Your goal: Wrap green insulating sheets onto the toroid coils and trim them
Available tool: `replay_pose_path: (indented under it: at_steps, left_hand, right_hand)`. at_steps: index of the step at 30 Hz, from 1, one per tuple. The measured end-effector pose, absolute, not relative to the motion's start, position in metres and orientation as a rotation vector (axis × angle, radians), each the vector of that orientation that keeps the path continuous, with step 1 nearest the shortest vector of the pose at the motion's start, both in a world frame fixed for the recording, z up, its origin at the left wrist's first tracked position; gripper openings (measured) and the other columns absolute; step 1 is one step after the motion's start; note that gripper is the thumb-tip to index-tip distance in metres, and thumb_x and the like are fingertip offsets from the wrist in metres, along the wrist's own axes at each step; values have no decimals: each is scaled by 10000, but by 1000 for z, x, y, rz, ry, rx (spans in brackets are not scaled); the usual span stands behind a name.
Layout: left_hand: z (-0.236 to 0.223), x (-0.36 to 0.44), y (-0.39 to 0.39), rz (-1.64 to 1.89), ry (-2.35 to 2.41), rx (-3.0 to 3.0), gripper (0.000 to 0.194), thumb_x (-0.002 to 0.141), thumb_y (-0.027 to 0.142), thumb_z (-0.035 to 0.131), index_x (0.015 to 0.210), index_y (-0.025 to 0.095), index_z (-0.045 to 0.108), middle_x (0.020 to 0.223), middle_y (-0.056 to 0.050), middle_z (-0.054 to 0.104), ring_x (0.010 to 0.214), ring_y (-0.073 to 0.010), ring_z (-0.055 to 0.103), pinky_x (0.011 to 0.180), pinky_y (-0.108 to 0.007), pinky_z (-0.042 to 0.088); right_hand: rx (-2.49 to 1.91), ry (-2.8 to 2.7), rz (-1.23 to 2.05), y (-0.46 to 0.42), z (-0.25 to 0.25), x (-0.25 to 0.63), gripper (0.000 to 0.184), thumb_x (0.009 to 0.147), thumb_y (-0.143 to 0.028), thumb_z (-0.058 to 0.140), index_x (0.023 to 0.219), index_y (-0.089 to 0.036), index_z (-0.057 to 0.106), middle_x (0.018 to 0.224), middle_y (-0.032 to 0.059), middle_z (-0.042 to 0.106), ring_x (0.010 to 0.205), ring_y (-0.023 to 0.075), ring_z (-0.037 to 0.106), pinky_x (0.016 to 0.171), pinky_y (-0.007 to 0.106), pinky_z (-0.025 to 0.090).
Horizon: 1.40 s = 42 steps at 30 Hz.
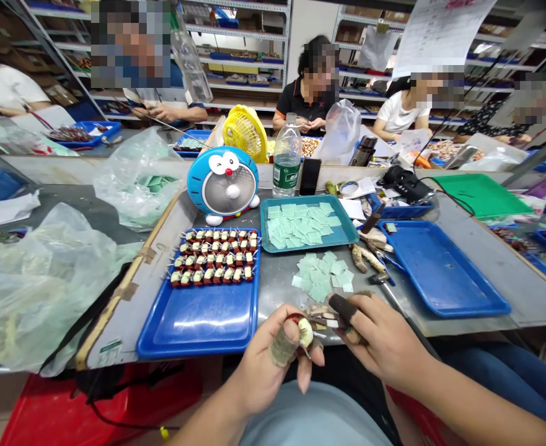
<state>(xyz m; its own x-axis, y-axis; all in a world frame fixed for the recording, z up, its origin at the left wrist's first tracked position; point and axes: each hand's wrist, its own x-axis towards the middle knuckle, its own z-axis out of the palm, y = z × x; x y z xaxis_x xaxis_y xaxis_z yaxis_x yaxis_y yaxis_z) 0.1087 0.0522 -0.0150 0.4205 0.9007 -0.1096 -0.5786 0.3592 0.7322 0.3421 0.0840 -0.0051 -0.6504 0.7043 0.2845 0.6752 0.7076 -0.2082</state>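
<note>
My left hand (273, 359), its thumb wrapped in worn tape, is closed around a small wire-wound coil (305, 334) with dark red windings and a cream-coloured face. A thin lead sticks out below the coil. Just to the right is my right hand (379, 337), with a dark cover on one finger. Its fingers curl downward, and whatever they grip is hidden. Between the hands lie some worn, taped pieces (321, 314) that I cannot identify. Beyond them, pale green square sheets (321, 275) lie loose on the table. Rows of similar coils (214, 257) fill the back of a blue tray (198, 322).
A teal tray (354, 234) holds more green squares. Taped pliers (363, 254) and a hammer (378, 279) lie by another blue tray (449, 272). Behind stand a blue cartoon fan (207, 192), a water bottle (286, 158) and a phone (310, 177). Several people sit opposite.
</note>
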Motion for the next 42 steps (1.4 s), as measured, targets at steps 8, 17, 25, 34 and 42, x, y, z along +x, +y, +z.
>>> replay_pose_path:
  at_steps: [8,17,25,34,42]
  left_hand:
    - [-9,129,49,1142,596,538,424,943,576,588,945,153,565,760,-60,705,460,-61,544,489,-175,410]
    - [-13,124,58,1046,610,907,409,949,560,581,1047,163,561,867,-62,716,582,-102,636,592,-231,485]
    - [-16,122,65,1096,551,782,421,879,516,707,1100,196,547,1033,-95,741,727,-154,715,739,-289,535]
    - [-17,128,64,1143,565,819,365,927,486,661,1115,233,476,1026,-72,733,767,-160,710,773,-301,521]
    - [-20,116,67,944,718,1191,442,980,563,511,1222,195,547,1078,-117,694,903,-216,675,860,-367,515]
  right_hand:
    - [-1206,-2444,94,70,-21,342,247,916,-134,541,1151,-203,578,1049,115,611,878,252,568,717,379,491]
    - [-1272,-2371,433,63,-7,347,53,957,-181,536,1003,-203,547,929,76,580,816,228,559,700,364,462]
    - [-1455,-2206,586,57,-2,362,69,1000,-276,526,1040,-223,546,971,67,595,866,219,602,743,358,518]
    - [-1456,-2161,1032,51,15,345,127,1001,-278,520,892,-213,519,862,17,552,790,177,540,720,329,437]
    - [-1412,-2083,1214,54,24,348,65,987,-275,549,946,-235,580,852,-7,569,783,163,521,714,290,406]
